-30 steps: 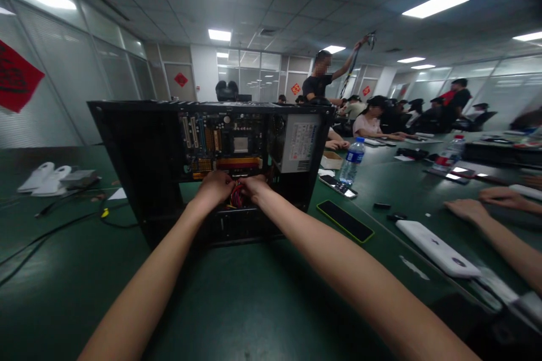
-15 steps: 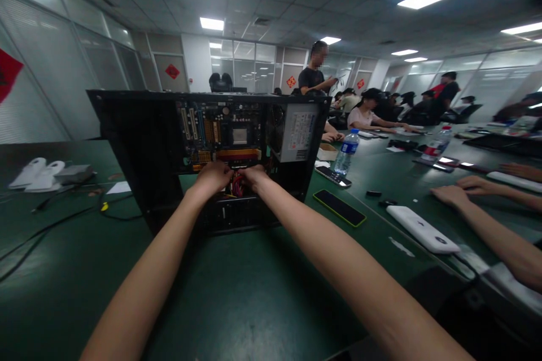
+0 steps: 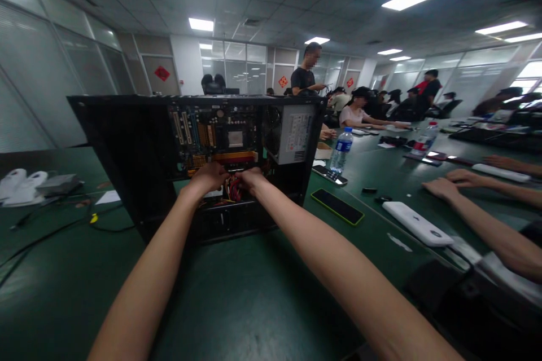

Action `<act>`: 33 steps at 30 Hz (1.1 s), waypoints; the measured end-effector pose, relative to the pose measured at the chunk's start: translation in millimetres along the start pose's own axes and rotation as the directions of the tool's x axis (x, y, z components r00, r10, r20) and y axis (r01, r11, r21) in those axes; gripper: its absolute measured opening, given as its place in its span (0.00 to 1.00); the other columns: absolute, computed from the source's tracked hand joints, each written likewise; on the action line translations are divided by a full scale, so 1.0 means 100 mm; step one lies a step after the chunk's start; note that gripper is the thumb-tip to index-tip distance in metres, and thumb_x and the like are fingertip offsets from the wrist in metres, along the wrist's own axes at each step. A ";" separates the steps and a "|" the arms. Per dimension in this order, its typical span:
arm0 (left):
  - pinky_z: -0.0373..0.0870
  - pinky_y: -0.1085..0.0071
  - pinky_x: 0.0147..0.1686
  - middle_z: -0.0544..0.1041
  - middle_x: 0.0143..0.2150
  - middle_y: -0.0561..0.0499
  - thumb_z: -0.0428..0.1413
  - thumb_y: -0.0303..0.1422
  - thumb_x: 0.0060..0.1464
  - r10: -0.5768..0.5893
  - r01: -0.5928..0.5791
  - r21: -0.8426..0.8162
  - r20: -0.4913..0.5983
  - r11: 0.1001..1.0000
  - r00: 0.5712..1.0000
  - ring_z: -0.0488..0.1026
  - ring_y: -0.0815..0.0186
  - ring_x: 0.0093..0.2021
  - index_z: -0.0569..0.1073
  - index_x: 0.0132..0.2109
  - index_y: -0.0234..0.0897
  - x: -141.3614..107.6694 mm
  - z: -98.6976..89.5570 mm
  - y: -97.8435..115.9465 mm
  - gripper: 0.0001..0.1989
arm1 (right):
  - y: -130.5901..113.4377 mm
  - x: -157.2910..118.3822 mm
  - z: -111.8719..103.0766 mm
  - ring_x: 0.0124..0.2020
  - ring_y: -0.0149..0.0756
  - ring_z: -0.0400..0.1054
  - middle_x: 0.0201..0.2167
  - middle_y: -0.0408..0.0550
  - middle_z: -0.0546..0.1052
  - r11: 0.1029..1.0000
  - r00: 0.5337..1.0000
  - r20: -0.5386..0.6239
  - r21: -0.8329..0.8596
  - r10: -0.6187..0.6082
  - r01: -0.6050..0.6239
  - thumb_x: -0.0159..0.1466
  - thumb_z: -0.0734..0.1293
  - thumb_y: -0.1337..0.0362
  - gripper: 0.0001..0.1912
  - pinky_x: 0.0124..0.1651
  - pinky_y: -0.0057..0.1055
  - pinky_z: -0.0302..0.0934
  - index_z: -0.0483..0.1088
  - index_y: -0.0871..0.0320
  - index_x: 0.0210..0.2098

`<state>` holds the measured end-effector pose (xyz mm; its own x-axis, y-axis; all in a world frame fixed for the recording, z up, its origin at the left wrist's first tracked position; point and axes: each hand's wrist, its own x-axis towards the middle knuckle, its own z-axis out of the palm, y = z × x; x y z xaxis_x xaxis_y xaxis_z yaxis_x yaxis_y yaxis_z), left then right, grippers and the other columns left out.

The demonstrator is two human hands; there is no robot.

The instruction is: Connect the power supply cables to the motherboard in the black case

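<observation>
An open black computer case point(image 3: 195, 100) stands on the green table point(image 3: 212, 304), its inside facing me. Inside it are a motherboard point(image 3: 235, 137) and, at the right, a silver power supply point(image 3: 293, 135). Both my hands reach into the lower middle of the case. A bundle of red and coloured cables point(image 3: 234, 187) lies between them. My left hand point(image 3: 207, 177) is closed at the bundle's left side, below the motherboard. My right hand point(image 3: 253, 178) is closed at its right side, fingers curled against the cables. The fingertips of both hands are partly hidden and small.
Right of the case lie a green-edged phone point(image 3: 337, 206), another phone point(image 3: 330, 175), a water bottle point(image 3: 341, 151) and a white device point(image 3: 417, 224). Another person's hands point(image 3: 444, 185) rest farther right. Cables and a grey box point(image 3: 58, 185) lie at the left.
The view has shifted slightly, so the case appears a little farther left. More of the coloured cable bundle shows between my hands, which remain inside the case.
</observation>
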<state>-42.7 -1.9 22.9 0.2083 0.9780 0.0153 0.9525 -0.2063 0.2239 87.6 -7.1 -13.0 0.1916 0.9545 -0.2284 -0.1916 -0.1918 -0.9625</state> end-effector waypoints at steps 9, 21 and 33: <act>0.66 0.74 0.32 0.84 0.37 0.46 0.58 0.42 0.57 0.051 -0.051 0.004 0.020 0.999 0.998 0.80 0.62 0.38 0.83 0.46 0.39 -0.04 -0.02 0.01 0.16 | 0.10 0.11 0.03 0.23 0.28 0.67 0.22 0.42 0.70 0.997 0.998 -0.025 -0.054 -0.059 0.057 0.59 0.69 0.77 0.07 0.29 0.24 0.67 0.69 0.64 0.27; 0.63 0.73 0.30 0.83 0.37 0.44 0.55 0.36 0.58 0.031 -0.030 -0.008 0.026 1.000 0.999 0.79 0.61 0.37 0.83 0.39 0.36 -0.08 -0.01 0.07 0.13 | 0.17 0.23 0.06 0.28 0.34 0.73 0.26 0.47 0.75 0.994 0.995 -0.043 -0.060 -0.090 0.087 0.56 0.71 0.75 0.07 0.30 0.24 0.67 0.74 0.64 0.35; 0.66 0.70 0.34 0.83 0.42 0.41 0.52 0.44 0.62 -0.051 0.054 0.023 -0.094 0.998 0.994 0.80 0.55 0.44 0.82 0.43 0.38 -0.06 0.04 0.11 0.18 | 0.06 0.12 0.02 0.19 0.26 0.65 0.23 0.42 0.71 0.990 0.996 0.029 -0.113 -0.083 0.086 0.65 0.65 0.75 0.03 0.24 0.22 0.65 0.69 0.64 0.36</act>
<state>-32.8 -9.6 21.0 0.1373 0.9860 0.0950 0.9671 -0.1542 0.2022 86.5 4.2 -21.0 0.1793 0.9733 -0.1436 -0.0649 -0.1339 -0.9889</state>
